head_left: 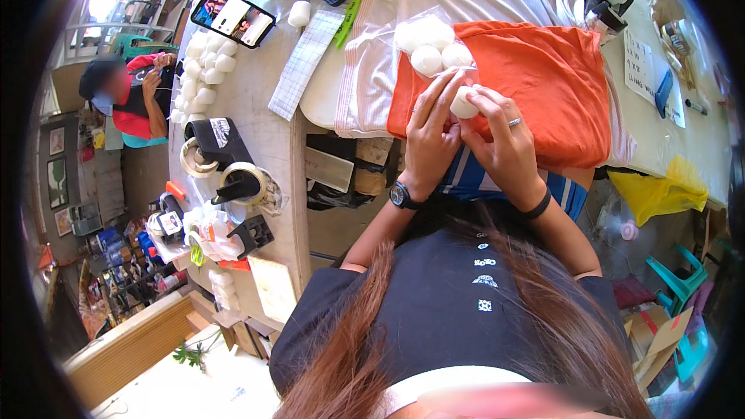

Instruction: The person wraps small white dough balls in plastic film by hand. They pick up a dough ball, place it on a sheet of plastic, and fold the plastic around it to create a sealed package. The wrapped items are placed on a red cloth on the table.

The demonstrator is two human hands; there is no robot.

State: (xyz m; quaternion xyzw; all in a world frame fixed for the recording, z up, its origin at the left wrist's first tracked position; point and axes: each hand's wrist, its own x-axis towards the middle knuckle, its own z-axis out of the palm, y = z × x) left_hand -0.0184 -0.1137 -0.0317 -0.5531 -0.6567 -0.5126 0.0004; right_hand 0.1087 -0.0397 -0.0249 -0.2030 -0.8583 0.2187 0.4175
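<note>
My left hand (431,128) has its fingers closed at the near edge of a clear plastic bag (403,35), which holds several round white pieces (426,59). My right hand (500,136) is closed on a small white cylinder (464,105), just below the bag and against the left hand's fingers; exactly what the left thumb presses on is partly hidden. Both hands are over an orange cloth (566,93), spread on a pale striped cloth (357,85) on the work surface.
A co-worker (136,97) sits at the left. The side table (275,155) bears white cylinders (209,62), a phone (233,15), tape dispensers (233,182), a gridded strip (303,62) and a green cutter (348,22). Yellow plastic (656,190) and teal stools (675,275) are at the right.
</note>
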